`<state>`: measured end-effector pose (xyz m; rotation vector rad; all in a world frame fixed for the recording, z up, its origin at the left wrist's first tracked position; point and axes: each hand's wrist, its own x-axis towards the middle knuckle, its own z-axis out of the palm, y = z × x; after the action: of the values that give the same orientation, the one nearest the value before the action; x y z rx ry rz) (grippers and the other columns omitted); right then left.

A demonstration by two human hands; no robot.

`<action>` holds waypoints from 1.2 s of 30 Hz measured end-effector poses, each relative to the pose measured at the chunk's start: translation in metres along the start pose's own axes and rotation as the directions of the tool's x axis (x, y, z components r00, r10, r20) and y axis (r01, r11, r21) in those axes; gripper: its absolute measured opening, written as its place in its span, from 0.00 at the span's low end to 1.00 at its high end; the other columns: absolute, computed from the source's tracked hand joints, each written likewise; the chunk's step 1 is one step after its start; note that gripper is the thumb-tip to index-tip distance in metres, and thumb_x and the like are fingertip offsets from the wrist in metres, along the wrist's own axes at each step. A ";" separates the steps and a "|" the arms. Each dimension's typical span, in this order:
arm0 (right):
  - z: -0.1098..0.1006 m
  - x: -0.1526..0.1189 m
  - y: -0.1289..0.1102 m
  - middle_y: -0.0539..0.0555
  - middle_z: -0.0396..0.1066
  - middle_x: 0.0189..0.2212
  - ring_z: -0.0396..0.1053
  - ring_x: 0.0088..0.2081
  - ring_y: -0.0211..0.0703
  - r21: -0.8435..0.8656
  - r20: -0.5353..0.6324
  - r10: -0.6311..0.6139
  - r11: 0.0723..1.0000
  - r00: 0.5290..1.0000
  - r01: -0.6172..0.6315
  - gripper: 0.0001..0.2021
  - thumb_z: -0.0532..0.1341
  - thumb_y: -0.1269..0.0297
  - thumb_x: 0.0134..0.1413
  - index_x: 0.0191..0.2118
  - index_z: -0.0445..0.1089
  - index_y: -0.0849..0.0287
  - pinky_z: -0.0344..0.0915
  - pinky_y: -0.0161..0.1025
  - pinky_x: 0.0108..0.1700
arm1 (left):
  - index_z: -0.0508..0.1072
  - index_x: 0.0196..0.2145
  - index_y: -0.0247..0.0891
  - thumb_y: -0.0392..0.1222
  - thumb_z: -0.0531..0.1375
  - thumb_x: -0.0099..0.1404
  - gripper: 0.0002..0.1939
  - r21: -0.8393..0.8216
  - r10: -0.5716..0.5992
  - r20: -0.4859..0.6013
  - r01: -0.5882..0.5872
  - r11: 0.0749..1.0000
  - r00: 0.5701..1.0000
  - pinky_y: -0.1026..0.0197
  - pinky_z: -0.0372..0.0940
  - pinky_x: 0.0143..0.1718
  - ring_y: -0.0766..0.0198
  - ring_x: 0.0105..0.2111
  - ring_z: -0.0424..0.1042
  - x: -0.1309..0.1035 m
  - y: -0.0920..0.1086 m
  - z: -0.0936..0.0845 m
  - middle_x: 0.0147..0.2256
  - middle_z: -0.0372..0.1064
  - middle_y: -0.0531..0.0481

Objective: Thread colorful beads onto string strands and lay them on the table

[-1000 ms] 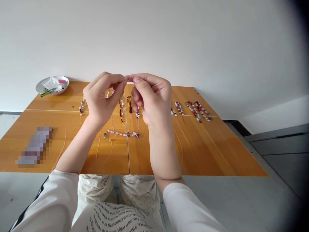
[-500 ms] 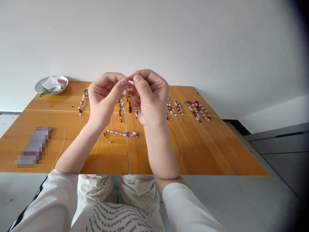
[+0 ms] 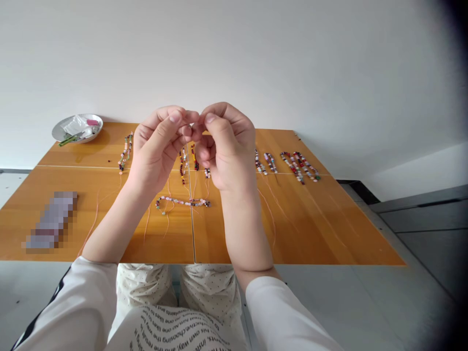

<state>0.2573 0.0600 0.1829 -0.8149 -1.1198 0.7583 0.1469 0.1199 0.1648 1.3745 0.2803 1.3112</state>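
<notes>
Above the table my left hand (image 3: 156,146) and my right hand (image 3: 231,146) are raised close together, fingertips nearly meeting. Each is closed in a pinch between thumb and fingers; whatever they hold is too small or hidden to name. Below them, a pink and purple beaded strand (image 3: 179,201) with thin orange cords lies on the table. Behind the hands, a dark red and yellow beaded strand (image 3: 182,168) and another dark beaded strand (image 3: 194,158) show partly between the wrists.
The brown wooden table (image 3: 329,229) stands against a pale wall. Several multicoloured beaded strands (image 3: 300,166) lie at its right; another beaded strand (image 3: 126,152) is left of my hands. A white bowl (image 3: 56,132) with plastic bags sits at the back left, a pixelated object (image 3: 53,219) nearer.
My left thumb has drawn back a little to the left, and its fingers have shifted beside the right fingertips. The right fingers have loosened slightly below the pinch. The beadwork lies unmoved.
</notes>
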 end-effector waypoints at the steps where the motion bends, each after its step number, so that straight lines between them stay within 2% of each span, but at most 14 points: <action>1: -0.001 -0.001 -0.001 0.46 0.66 0.24 0.56 0.17 0.28 0.006 0.009 -0.002 1.000 1.000 0.002 0.08 0.59 0.63 0.61 0.31 0.62 0.57 0.49 0.32 0.15 | 0.75 0.34 0.43 0.59 0.65 0.61 0.17 0.014 0.002 -0.005 -0.002 1.000 1.000 0.62 0.77 0.41 0.67 0.35 0.77 0.001 -0.001 -0.001 0.37 0.77 0.50; 7: -0.007 -0.004 -0.003 0.48 0.70 0.29 0.59 0.20 0.28 -0.196 0.050 -0.019 0.980 0.999 0.028 0.12 0.62 0.55 0.61 0.33 0.64 0.56 0.57 0.31 0.19 | 0.77 0.31 0.44 0.58 0.71 0.54 0.16 -0.015 -0.022 0.001 0.022 1.000 1.000 0.65 0.76 0.36 0.71 0.28 0.74 0.004 -0.002 -0.003 0.29 0.75 0.55; 12: -0.005 -0.007 -0.014 0.49 0.68 0.29 0.63 0.25 0.31 -0.288 0.060 -0.087 0.953 0.994 0.100 0.10 0.61 0.62 0.62 0.30 0.63 0.56 0.59 0.32 0.24 | 0.79 0.30 0.44 0.58 0.71 0.54 0.16 0.090 0.053 0.010 -0.054 0.994 0.999 0.63 0.76 0.33 0.71 0.26 0.74 0.005 0.001 -0.003 0.27 0.75 0.55; 17: -0.003 -0.010 -0.021 0.50 0.65 0.29 0.64 0.29 0.35 -0.427 0.060 -0.057 0.901 0.997 0.078 0.12 0.62 0.62 0.61 0.29 0.61 0.55 0.58 0.34 0.26 | 0.78 0.31 0.44 0.58 0.68 0.58 0.15 0.163 0.130 0.069 -0.140 0.977 0.989 0.61 0.77 0.33 0.67 0.30 0.78 0.004 0.001 -0.004 0.28 0.76 0.55; 22: -0.002 -0.013 -0.022 0.49 0.60 0.26 0.62 0.29 0.36 -0.512 0.006 -0.103 0.854 0.995 0.092 0.14 0.63 0.61 0.61 0.27 0.58 0.55 0.57 0.34 0.26 | 0.78 0.35 0.44 0.59 0.67 0.59 0.16 0.245 0.201 0.088 -0.217 0.945 0.976 0.58 0.79 0.38 0.63 0.36 0.81 0.004 0.000 -0.003 0.30 0.77 0.55; 25: -0.002 -0.014 -0.022 0.49 0.58 0.25 0.59 0.27 0.36 -0.527 0.000 -0.129 0.843 0.992 0.110 0.14 0.63 0.62 0.60 0.27 0.59 0.55 0.56 0.35 0.26 | 0.77 0.33 0.43 0.59 0.67 0.59 0.16 0.279 0.247 0.080 -0.260 0.925 0.966 0.59 0.78 0.36 0.63 0.36 0.81 0.004 0.000 -0.001 0.29 0.76 0.56; 29: -0.003 -0.014 -0.021 0.50 0.61 0.26 0.60 0.27 0.35 -0.499 0.015 -0.132 0.858 0.991 0.122 0.13 0.62 0.60 0.61 0.28 0.62 0.56 0.56 0.35 0.26 | 0.77 0.31 0.43 0.57 0.67 0.58 0.15 0.253 0.263 0.071 -0.272 0.928 0.962 0.61 0.77 0.34 0.66 0.32 0.80 0.004 0.000 -0.001 0.28 0.76 0.57; 34: -0.010 -0.006 -0.013 0.49 0.63 0.25 0.62 0.26 0.32 -0.404 0.051 -0.068 0.911 0.996 0.083 0.14 0.59 0.53 0.65 0.31 0.67 0.56 0.56 0.32 0.24 | 0.78 0.31 0.40 0.49 0.71 0.58 0.11 0.062 0.245 0.143 -0.256 0.965 0.959 0.66 0.73 0.30 0.72 0.28 0.76 0.009 -0.003 -0.006 0.27 0.77 0.56; 36: -0.013 -0.002 -0.007 0.48 0.63 0.25 0.61 0.24 0.30 -0.367 0.041 -0.033 0.929 0.999 0.045 0.15 0.58 0.50 0.64 0.32 0.68 0.56 0.55 0.30 0.23 | 0.78 0.32 0.38 0.48 0.72 0.57 0.11 0.038 0.248 0.174 -0.258 0.965 0.953 0.66 0.73 0.30 0.72 0.27 0.76 0.010 -0.003 -0.006 0.27 0.77 0.56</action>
<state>0.2700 0.0522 0.1847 -1.0936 -1.3276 0.5353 0.1471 0.1321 0.1660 1.6020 0.0282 1.3934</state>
